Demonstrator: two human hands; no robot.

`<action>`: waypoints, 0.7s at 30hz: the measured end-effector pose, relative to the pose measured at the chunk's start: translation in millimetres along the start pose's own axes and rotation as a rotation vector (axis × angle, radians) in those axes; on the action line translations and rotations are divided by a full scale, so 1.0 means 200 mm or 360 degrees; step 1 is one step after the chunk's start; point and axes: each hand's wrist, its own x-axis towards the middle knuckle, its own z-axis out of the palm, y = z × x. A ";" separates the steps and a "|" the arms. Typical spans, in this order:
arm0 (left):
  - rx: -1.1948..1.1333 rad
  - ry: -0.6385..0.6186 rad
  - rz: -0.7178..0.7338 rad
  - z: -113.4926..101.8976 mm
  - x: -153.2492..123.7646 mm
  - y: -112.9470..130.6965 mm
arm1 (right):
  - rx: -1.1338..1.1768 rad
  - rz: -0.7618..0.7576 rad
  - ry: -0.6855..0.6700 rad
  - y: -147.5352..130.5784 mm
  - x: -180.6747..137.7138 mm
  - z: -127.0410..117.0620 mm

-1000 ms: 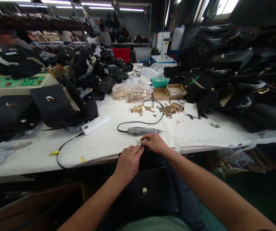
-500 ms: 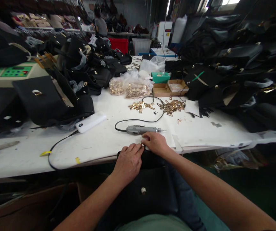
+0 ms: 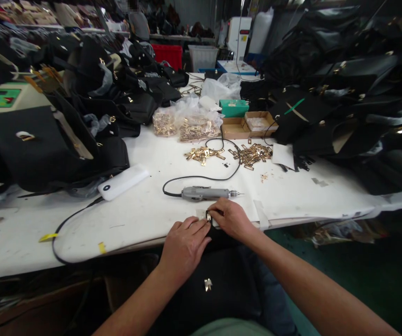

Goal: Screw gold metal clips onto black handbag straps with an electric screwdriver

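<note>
At the table's front edge, a narrow black strap end [image 3: 209,223] carries a small metal plate [image 3: 208,216]. My right hand [image 3: 231,218] pinches the tip of that strap beside the plate, thumb and fingertips together. My left hand [image 3: 187,240] lies over the strap from the other side, fingers pressed together on it. Below my hands a black bag [image 3: 222,270] rests across my lap, and a shiny metal clasp [image 3: 208,284] sits on its face. Just beyond my fingers lies a grey electric screwdriver [image 3: 204,192], bit pointing right.
Gold metal plates [image 3: 255,154] lie in loose piles behind the screwdriver, near bagged hardware [image 3: 199,128] and a cardboard box [image 3: 235,129]. A white power bank [image 3: 123,182] with a cable is at left. Black bags [image 3: 29,144] crowd both sides. A person [image 3: 138,25] stands far back.
The view has shifted slightly. My left fingers have drawn back a little from the strap tip, so the metal plate shows more. My right hand still pinches there.
</note>
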 end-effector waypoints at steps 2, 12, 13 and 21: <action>0.0020 -0.0082 -0.0008 -0.02 0.02 0.01 | 0.0018 0.0001 0.0006 0.00 0.00 0.00; 0.0209 0.0031 0.0079 0.00 0.06 0.00 | -0.0005 0.0021 0.0139 -0.06 0.00 0.00; 0.0242 0.0075 0.0103 0.01 0.06 -0.02 | 0.0029 0.0002 0.0169 -0.07 0.00 0.00; 0.0389 0.0398 0.0344 0.09 0.04 -0.11 | 0.0227 0.0114 0.0535 0.06 -0.02 -0.24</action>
